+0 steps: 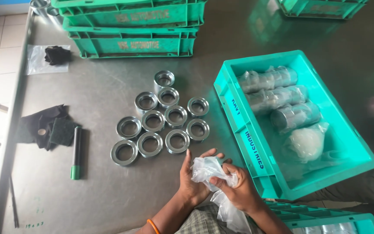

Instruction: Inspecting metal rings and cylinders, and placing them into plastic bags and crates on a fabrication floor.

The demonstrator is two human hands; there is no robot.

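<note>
— Plastic bag [211,170]: location?
— Crumpled between both hands over the tabletop [100,95]; left hand [194,177] cups it, right hand [234,188] pinches the film, seemingly to open it.
— Nearby?
— Ten metal rings [161,121] clustered; teal crate [347,138] holding wrapped stacks.

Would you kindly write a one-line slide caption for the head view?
Both hands, left hand and right hand, grip a clear plastic bag beside metal rings and a teal crate.
</note>
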